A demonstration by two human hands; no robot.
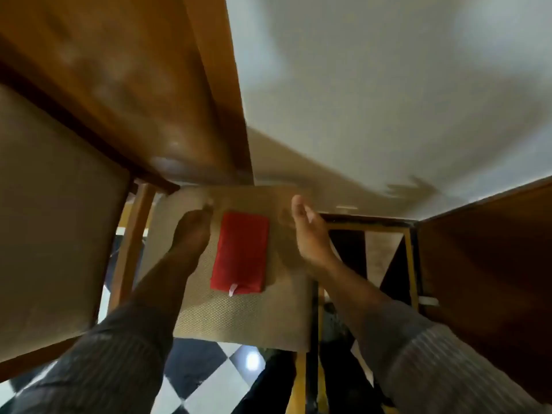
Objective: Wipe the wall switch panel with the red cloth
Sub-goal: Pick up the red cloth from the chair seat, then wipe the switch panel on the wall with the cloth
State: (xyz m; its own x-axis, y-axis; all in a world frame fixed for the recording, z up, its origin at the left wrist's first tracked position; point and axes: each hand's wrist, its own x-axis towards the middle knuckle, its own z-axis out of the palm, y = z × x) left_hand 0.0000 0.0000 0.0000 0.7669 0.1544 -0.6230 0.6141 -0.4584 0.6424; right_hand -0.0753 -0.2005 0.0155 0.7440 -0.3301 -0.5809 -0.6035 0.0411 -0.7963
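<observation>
Reaching forward, both your sleeved arms extend over a woven beige seat pad [239,318]. Folded red rectangular cloth [240,253] lies flat on it, between your hands, untouched. Left hand [191,231] hovers just beside the cloth's left edge, fingers blurred; cannot tell whether its grip is apart or together. Right hand [309,228] is spread wide, empty, near the cloth's right edge. Beyond: plain white wall [373,100]; no switch panel visible. Judgement: pick-up pending, wiping not begun.

White wall [388,85], checkered floor [209,377]
</observation>
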